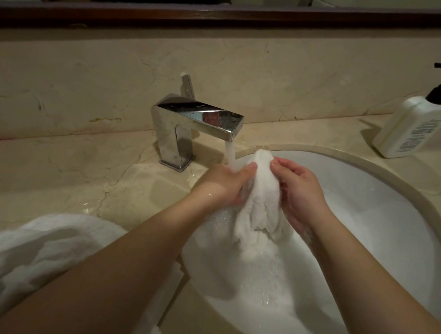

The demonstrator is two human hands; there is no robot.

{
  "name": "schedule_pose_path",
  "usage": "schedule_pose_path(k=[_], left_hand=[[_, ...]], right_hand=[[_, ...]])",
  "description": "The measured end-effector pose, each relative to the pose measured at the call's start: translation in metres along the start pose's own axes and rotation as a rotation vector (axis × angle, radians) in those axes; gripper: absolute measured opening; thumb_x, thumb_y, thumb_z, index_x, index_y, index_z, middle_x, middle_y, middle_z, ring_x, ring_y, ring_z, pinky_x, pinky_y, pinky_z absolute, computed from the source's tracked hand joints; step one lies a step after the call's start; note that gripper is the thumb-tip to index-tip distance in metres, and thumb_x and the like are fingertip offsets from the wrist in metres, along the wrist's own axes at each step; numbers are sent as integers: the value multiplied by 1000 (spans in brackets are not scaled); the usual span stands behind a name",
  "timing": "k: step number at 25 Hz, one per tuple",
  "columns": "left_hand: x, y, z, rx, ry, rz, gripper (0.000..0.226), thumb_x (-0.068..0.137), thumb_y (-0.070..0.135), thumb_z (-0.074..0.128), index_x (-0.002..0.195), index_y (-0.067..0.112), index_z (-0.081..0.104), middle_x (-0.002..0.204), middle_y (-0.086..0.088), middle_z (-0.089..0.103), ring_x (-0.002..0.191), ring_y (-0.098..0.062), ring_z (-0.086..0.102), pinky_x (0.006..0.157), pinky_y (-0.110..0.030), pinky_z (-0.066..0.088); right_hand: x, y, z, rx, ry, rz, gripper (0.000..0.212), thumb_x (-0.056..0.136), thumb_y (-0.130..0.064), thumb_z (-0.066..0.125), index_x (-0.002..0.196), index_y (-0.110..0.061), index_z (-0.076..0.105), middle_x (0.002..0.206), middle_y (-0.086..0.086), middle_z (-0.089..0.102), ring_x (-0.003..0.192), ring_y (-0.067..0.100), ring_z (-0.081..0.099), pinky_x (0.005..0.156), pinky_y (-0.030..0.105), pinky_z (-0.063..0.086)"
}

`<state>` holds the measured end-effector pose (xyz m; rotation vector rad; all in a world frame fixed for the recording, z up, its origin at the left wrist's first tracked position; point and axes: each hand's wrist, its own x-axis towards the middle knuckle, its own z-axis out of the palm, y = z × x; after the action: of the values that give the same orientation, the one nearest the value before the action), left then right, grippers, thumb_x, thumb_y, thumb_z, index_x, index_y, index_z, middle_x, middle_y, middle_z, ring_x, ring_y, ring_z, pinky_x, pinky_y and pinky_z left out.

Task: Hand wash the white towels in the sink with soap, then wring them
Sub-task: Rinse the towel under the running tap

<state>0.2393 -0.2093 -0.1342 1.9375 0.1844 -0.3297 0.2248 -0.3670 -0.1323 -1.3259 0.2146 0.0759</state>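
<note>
Counter: beige marble counter (pixel 57 164) with matching backsplash fills most of frame; dark wood mirror frame (pixel 231 17) runs along the top.
Sink: white oval sink (pixel 390 213), center to right, soapy water in the bottom.
Spare towel: second white towel (pixel 25 257) heaped on counter, lower left, partly under left forearm.
Towel in wash: white towel (pixel 259 198) bunched upright over the basin, center of frame, lower part trailing into the suds.
Faucet: chrome square faucet (pixel 191 125), upper center; water stream (pixel 230 154) running, landing on the left hand just beside the towel.
Soap: white pump bottle (pixel 413 125) with black pump, upper right, on counter.
Left hand: left hand (pixel 228 184) grasping towel's left side, fingers curled into the cloth.
Right hand: right hand (pixel 299 187) pinching towel's top right edge, fingers curled round it.
</note>
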Motion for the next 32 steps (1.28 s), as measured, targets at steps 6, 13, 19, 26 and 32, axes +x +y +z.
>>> schedule_pose_path(k=[6,13,19,26,32], left_hand=[[8,-14,8,-378,-98,-122,60,68,47,85,110,6,73,101,-9,79,96,-27,76,94,-44,59],[2,-13,5,-470,-19,-226,48,72,23,91,106,-3,70,95,-15,78,88,-31,77,92,-46,59],[-4,-10,9,-77,6,23,37,90,35,73,104,1,73,90,-7,75,82,-24,71,72,-31,53],[-12,6,3,338,166,252,41,107,43,39,82,20,61,91,-8,70,85,-28,66,76,-40,51],[-2,13,5,-373,181,-2,38,104,44,49,99,11,68,85,-11,70,87,-31,69,78,-28,58]], right_hand=[[2,0,-1,35,-35,-5,19,99,-12,60,115,-7,69,104,14,75,100,29,72,89,41,59],[-1,-1,-2,-156,16,-108,33,94,-10,67,127,-14,66,111,-3,72,100,8,70,90,24,57],[0,-1,-9,-154,31,-160,29,92,-7,69,114,-24,73,99,-4,72,93,7,69,90,22,55],[-1,1,-13,-263,-40,-220,24,97,-9,62,115,-23,68,107,-9,67,97,2,62,86,19,52],[-9,-1,-20,-606,-175,-43,38,96,-46,61,92,-9,68,84,-5,68,74,12,64,76,27,47]])
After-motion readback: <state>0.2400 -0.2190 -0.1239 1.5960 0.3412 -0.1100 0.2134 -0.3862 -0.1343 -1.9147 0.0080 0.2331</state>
